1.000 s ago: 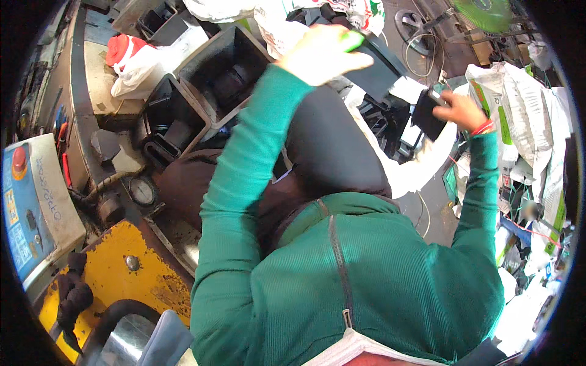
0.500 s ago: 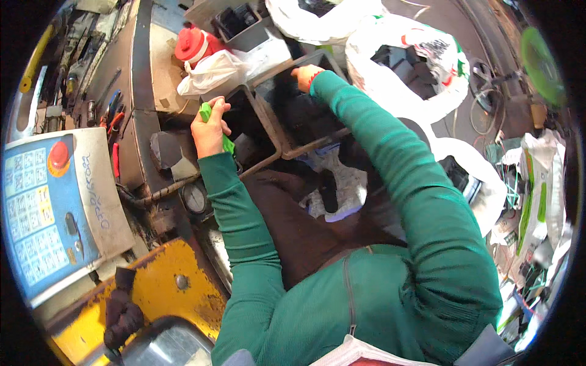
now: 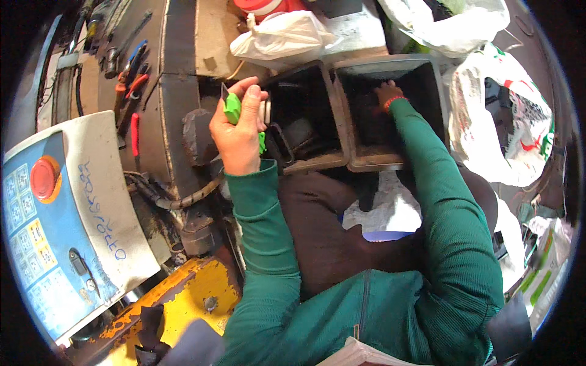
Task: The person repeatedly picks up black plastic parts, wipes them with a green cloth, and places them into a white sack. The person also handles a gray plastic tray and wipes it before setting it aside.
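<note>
My left hand (image 3: pixel 239 139) is closed around a green utility knife (image 3: pixel 232 108), its short blade pointing up past the fingers. It is held beside the left dark bin (image 3: pixel 312 163), where a few dark pieces lie, poorly lit. My right hand (image 3: pixel 387 96), with a red bracelet at the wrist, reaches down inside the right dark bin (image 3: pixel 377 163). Its fingers look apart; the tips fade into shadow, and I see nothing held in them. What lies at the bottom of that bin is too dark to make out.
White bags (image 3: pixel 506 158), one holding dark pieces, stand right of the bins. Behind are a tied white bag (image 3: pixel 284 36) and a red container (image 3: pixel 268 7). Pliers (image 3: pixel 129 82) and other tools lie left. A blue control panel (image 3: pixel 55 226) with a red button stands at far left.
My right hand has gone from the bin's far edge down into it. My left hand still grips the knife, turned a little. The view has shifted, with the bins now nearer the centre.
</note>
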`<act>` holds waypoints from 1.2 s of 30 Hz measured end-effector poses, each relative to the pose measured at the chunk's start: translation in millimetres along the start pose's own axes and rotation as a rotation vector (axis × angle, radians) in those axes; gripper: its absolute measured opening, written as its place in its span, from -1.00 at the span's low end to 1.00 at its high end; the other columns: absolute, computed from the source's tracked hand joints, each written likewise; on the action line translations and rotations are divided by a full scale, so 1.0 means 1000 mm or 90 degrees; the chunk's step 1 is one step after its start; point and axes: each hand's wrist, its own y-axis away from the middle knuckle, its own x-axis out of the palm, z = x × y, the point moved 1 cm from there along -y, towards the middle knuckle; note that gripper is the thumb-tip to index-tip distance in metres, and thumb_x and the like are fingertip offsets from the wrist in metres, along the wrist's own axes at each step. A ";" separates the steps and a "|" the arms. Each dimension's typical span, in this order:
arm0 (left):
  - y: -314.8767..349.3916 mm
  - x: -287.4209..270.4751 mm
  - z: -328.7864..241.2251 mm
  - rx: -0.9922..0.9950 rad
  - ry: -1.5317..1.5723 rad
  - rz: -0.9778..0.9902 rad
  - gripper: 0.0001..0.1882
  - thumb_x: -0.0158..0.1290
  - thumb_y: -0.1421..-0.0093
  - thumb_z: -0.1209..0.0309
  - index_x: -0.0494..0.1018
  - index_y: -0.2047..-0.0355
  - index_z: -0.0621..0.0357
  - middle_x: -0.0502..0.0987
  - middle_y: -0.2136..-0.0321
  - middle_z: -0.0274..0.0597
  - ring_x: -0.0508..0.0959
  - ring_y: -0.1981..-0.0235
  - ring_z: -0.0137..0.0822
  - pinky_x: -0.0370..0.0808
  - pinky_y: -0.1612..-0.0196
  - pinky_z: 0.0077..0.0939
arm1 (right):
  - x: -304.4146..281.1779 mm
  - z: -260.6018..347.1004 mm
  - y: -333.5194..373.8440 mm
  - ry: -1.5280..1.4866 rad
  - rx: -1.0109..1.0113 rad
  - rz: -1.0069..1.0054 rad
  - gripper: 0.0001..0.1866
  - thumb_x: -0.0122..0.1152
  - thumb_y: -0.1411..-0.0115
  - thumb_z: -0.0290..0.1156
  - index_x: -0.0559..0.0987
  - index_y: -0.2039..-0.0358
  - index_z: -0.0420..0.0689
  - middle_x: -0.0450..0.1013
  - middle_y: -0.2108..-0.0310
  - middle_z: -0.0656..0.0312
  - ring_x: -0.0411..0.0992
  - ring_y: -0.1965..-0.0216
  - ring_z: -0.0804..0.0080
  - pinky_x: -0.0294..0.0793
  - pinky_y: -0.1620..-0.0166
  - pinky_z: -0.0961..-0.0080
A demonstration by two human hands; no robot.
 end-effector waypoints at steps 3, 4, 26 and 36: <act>-0.002 -0.008 0.004 0.007 -0.023 -0.030 -0.73 0.10 -0.17 0.37 0.46 0.16 0.25 0.53 0.43 -0.16 0.26 0.73 -0.64 0.21 0.65 -0.74 | 0.004 0.013 -0.003 0.005 -0.015 0.005 -0.07 0.42 0.28 0.10 0.32 -0.13 0.05 0.16 -0.15 0.09 0.02 -0.23 -0.06 0.24 -0.13 0.02; -0.002 -0.009 0.004 0.013 -0.023 -0.032 -0.73 0.10 -0.17 0.36 0.46 0.16 0.26 0.53 0.43 -0.16 0.26 0.73 -0.64 0.22 0.65 -0.74 | 0.008 0.015 -0.005 0.026 -0.039 0.009 -0.09 0.42 0.28 0.09 0.33 -0.12 0.04 0.15 -0.16 0.09 0.02 -0.24 -0.04 0.25 -0.12 0.02; 0.005 0.019 0.022 0.051 -0.100 -0.008 -0.81 0.11 -0.14 0.36 0.52 0.29 0.20 0.55 0.52 -0.26 0.29 0.75 -0.64 0.19 0.71 -0.73 | -0.035 0.018 0.067 -0.065 -0.100 0.084 -0.26 0.54 0.41 -0.13 0.50 0.13 -0.09 0.49 0.16 0.08 0.45 0.11 0.14 0.47 0.08 0.29; 0.008 0.011 0.027 0.048 -0.040 -0.009 -0.78 0.13 -0.12 0.34 0.51 0.25 0.18 0.57 0.48 -0.19 0.37 0.72 -0.57 0.30 0.69 -0.69 | -0.220 -0.085 0.363 -0.236 -0.063 -0.353 -0.37 0.43 0.17 -0.28 0.41 0.09 -0.26 0.50 0.34 0.01 0.51 0.28 0.28 0.51 0.19 0.41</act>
